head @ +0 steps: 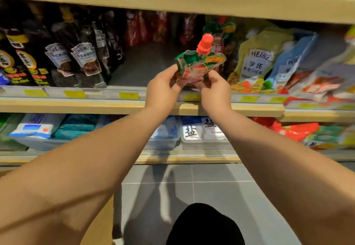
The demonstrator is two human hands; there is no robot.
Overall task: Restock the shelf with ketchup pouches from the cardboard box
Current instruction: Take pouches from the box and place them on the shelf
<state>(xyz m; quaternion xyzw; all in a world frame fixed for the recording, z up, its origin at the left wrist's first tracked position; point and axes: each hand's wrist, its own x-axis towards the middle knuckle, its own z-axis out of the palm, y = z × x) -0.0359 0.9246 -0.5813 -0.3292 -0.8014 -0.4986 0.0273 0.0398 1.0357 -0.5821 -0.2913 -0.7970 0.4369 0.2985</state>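
Between left grip (163,89) and right grip (215,91): soft green-and-red foil ketchup pouch (199,66), red cap up.
Grip state: both pinch its lower corners.
Beyond grips: wooden shelf (76,106) gap.
Handling: likely light, floppy; hold base corners.

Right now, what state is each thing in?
Pouch: upright, crumpled, held before the shelf.
Cap: on the spout.
Left grip: pinches pouch's lower left corner.
Right grip: pinches its lower right corner.
Shelf: bare gap behind the pouch.
Dark pouches: standing in rows, left.
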